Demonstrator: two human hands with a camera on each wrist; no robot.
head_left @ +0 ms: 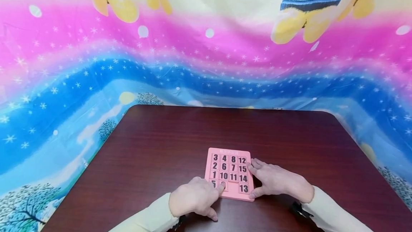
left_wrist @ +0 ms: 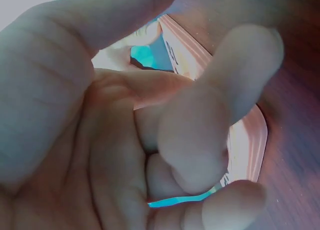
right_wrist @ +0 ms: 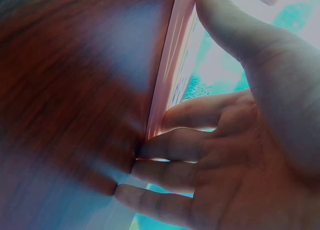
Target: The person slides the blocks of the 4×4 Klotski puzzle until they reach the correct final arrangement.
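Note:
A pink number sliding puzzle (head_left: 229,152) lies flat on the table in the head view. Its bottom row shows a bare slot (head_left: 233,188) between the tile under the left index finger and the 13 tile (head_left: 244,188). My left hand (head_left: 196,196) is at the lower left, index fingertip touching that bottom-row tile and hiding its number, and partly covering the 5 tile. My right hand (head_left: 278,182) braces the right edge, thumb by the lower corner. In the right wrist view, the straight fingers (right_wrist: 192,112) meet the puzzle's side (right_wrist: 170,59), and lower fingertips reach the table.
The dark reddish-brown table (head_left: 154,135) has rounded far corners. Behind and around it hangs a colourful printed cloth (head_left: 206,60) with snowflakes, trees and bear figures. Black straps (head_left: 300,210) show by the cuffs.

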